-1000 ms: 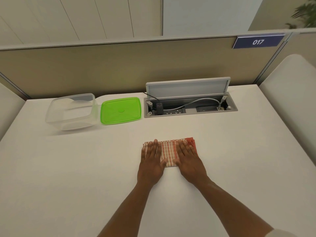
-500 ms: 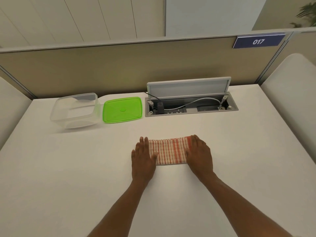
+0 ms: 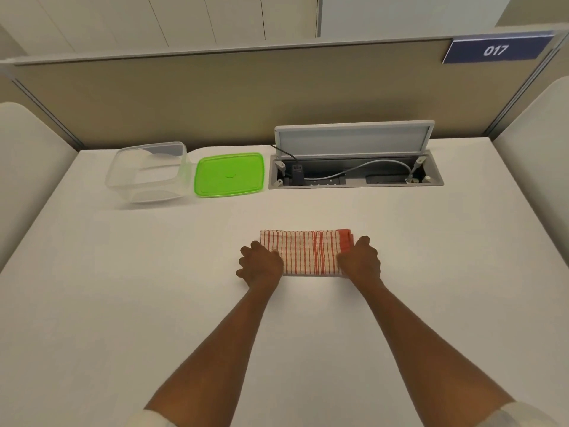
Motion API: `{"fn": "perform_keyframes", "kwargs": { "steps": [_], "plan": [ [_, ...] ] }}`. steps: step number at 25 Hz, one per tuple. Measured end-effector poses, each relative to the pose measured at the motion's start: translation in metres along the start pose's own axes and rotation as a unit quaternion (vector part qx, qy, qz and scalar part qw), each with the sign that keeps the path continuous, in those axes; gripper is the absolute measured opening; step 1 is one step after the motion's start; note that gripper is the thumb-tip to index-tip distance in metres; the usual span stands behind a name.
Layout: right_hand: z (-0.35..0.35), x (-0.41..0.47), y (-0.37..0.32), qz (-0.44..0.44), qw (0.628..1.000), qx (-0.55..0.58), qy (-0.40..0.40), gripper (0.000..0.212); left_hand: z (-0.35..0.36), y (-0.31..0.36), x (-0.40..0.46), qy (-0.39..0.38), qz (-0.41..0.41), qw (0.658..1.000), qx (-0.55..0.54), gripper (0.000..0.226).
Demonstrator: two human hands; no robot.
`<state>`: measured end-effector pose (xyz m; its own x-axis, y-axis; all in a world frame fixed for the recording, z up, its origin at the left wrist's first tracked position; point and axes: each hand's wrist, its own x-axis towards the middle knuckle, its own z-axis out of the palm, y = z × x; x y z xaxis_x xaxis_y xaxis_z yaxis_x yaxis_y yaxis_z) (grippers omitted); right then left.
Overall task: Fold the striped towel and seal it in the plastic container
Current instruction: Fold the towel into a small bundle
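Fingers (image 3: 275,253) of both hands flank the folded striped towel (image 3: 308,252).

Both hands, left hand (image 3: 261,266) and right hand (image 3: 361,260), grip the folded striped towel's (image 3: 308,254) ends on the table (image 3: 123,303).

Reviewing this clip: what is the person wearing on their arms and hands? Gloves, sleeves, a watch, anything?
Both hands, left hand and right hand, are bare: no gloves, rings or watch visible. The forearms are uncovered. Light, whitish sleeves, left sleeve and right sleeve, show only at the bottom edge, near the elbows.
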<state>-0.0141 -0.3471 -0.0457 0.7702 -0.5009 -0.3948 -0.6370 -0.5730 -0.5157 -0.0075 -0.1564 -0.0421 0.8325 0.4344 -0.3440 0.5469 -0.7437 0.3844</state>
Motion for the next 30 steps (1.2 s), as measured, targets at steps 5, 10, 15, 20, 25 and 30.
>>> {"fn": "perform_keyframes", "kwargs": {
  "steps": [5, 10, 15, 20, 25, 30],
  "plan": [
    [-0.008, 0.013, 0.008, 0.022, 0.997, 0.049, -0.053, 0.032, -0.003, -0.012, 0.014, -0.060, -0.012, 0.994, -0.091, 0.032],
    [-0.017, 0.013, 0.015, -0.009, 0.993, 0.058, -0.106, 0.019, -0.012, -0.023, 0.007, -0.099, -0.010, 0.976, -0.195, 0.025],
    [-0.018, 0.007, 0.015, -0.035, 0.987, 0.089, -0.129, 0.013, -0.023, -0.027, 0.011, -0.115, 0.032, 0.972, -0.204, 0.026],
    [-0.010, -0.009, 0.008, -0.057, 0.982, 0.126, -0.127, 0.014, -0.041, -0.051, 0.025, -0.126, 0.034, 0.971, -0.202, 0.028],
    [0.008, -0.019, -0.012, -0.063, 0.976, 0.151, -0.144, 0.017, -0.067, -0.079, 0.048, -0.124, 0.078, 0.977, -0.157, 0.031],
    [0.035, -0.035, -0.056, -0.088, 0.972, 0.158, -0.152, 0.014, -0.106, -0.111, 0.085, -0.104, 0.106, 0.977, -0.153, 0.031]
  ]
}}
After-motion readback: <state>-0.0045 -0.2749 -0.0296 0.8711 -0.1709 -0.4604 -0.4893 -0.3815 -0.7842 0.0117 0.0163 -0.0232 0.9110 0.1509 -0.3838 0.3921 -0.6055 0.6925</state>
